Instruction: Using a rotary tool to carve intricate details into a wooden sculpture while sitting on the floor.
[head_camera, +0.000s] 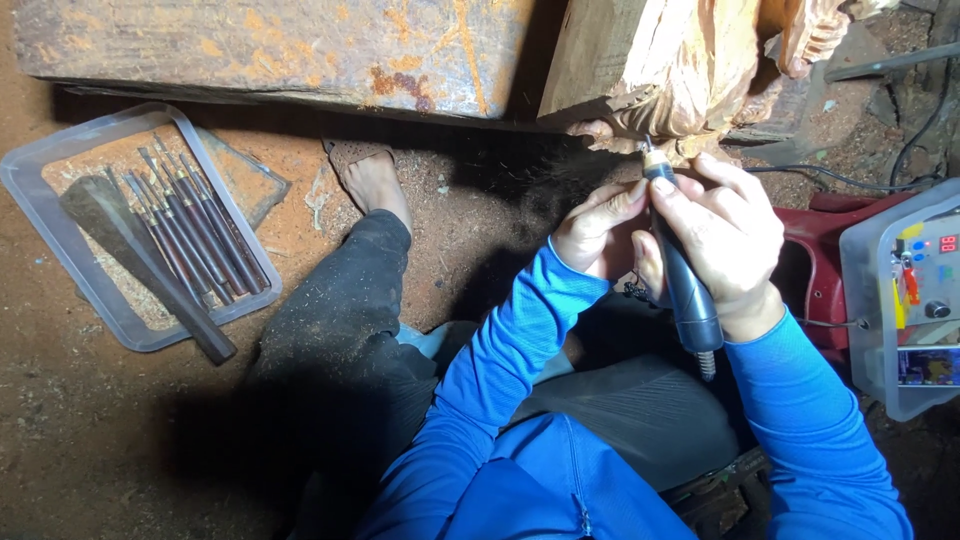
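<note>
While my right hand (728, 235) grips the dark power carving tool (683, 270) with its tip against the carved wood block (665, 75), my left hand (597, 228) curls its fingers beside the tip. I think the tip could jump and nick those fingers.

Blue sleeves (800, 420); dark grey rotary tool (685, 280); pale orange-streaked wood carving (670, 70)

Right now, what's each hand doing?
Left hand: curled, fingertips steadying the rotary tool.
Right hand: closed around the rotary tool, tip at the wood carving.
</note>
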